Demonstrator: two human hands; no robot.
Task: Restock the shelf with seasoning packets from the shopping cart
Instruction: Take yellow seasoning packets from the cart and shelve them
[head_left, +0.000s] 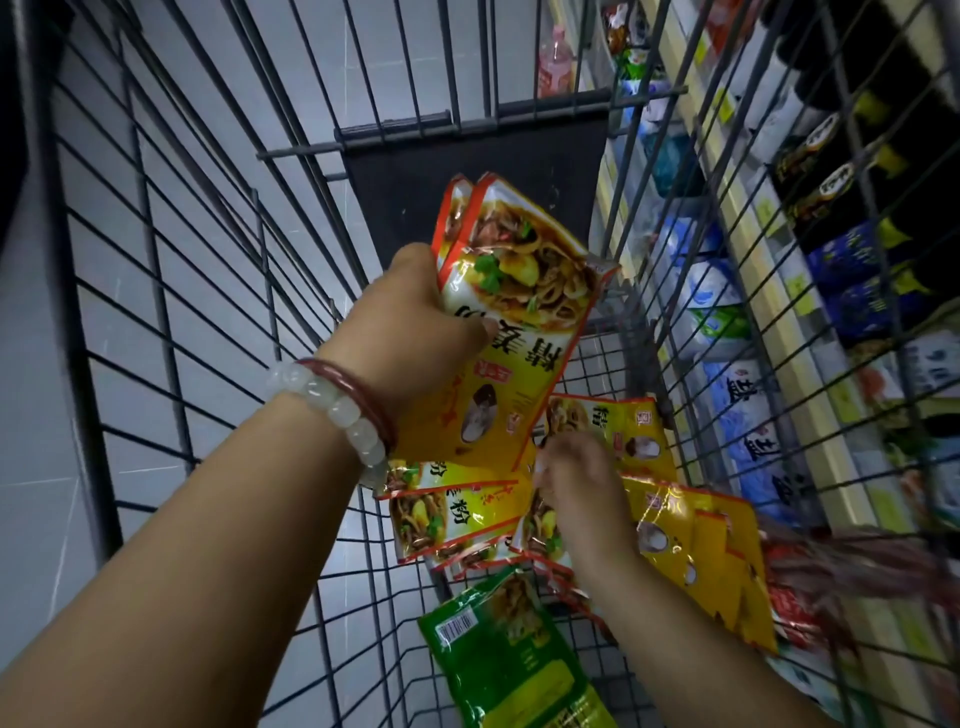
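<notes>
L hand (426, 317) grips stack of yellow-orange foil seasoning packets (514, 270) above grey wire shopping cart (156, 291). R hand (576, 483), fingers curled, grip unclear, on loose yellow packets (691, 535) at 5 o'clock. Shelf (810, 291) at 3.

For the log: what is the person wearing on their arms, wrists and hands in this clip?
Both forearms are bare, with no sleeves or gloves showing. The left hand has two bracelets at its wrist: a bracelet of pale, translucent rounded beads and, beside it toward the hand, a thin dark red bangle. The right hand is blurred; no jewellery or watch shows on it.
</notes>
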